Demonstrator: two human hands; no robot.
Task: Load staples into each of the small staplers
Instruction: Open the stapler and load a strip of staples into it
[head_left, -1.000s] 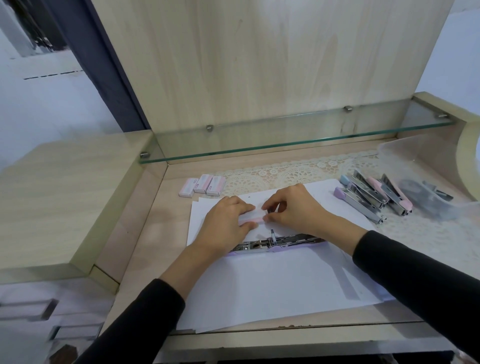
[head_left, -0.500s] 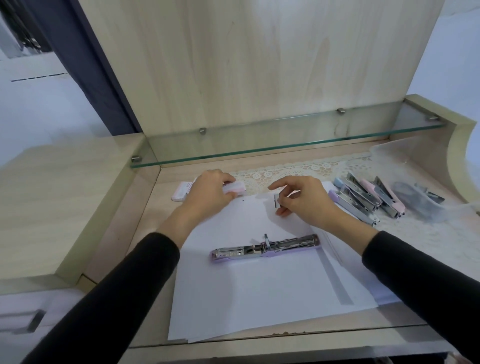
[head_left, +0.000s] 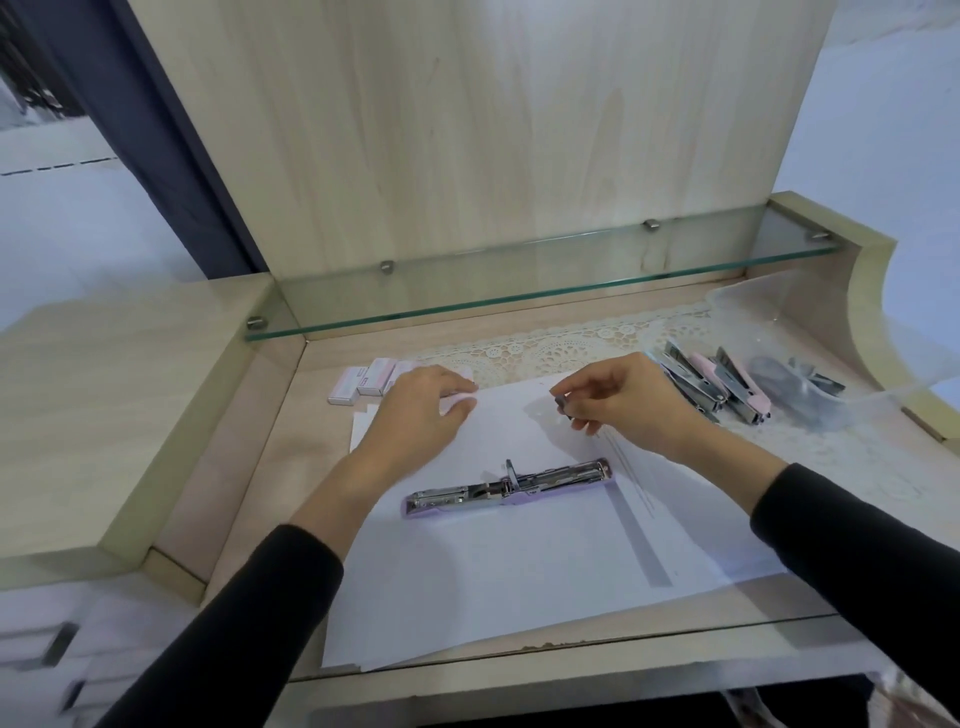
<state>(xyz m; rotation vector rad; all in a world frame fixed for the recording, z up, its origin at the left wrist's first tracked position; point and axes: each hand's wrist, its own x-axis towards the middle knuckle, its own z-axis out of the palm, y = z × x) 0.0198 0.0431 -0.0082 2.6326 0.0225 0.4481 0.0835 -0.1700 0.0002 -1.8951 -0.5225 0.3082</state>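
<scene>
A purple small stapler (head_left: 506, 491) lies flipped open and flat on the white paper (head_left: 519, 587), its metal staple channel facing up. Behind it, my left hand (head_left: 415, 415) holds a pale pink staple box (head_left: 460, 404) low over the paper's back edge. My right hand (head_left: 628, 405) pinches a short strip of staples (head_left: 562, 408) between thumb and fingertips, a little above the paper and behind the stapler's right end. Neither hand touches the open stapler.
Three more pink staple boxes (head_left: 363, 382) lie at the back left. Several opened staplers (head_left: 711, 387) are lined up at the right on a lace mat (head_left: 545, 351), beside a clear plastic bag (head_left: 800, 384) with dark metal parts. A glass shelf (head_left: 519, 286) overhangs the back.
The hands, together on the staple box above the stapler a second ago, have parted. My left hand took the box back and left; my right hand came away with the staple strip.
</scene>
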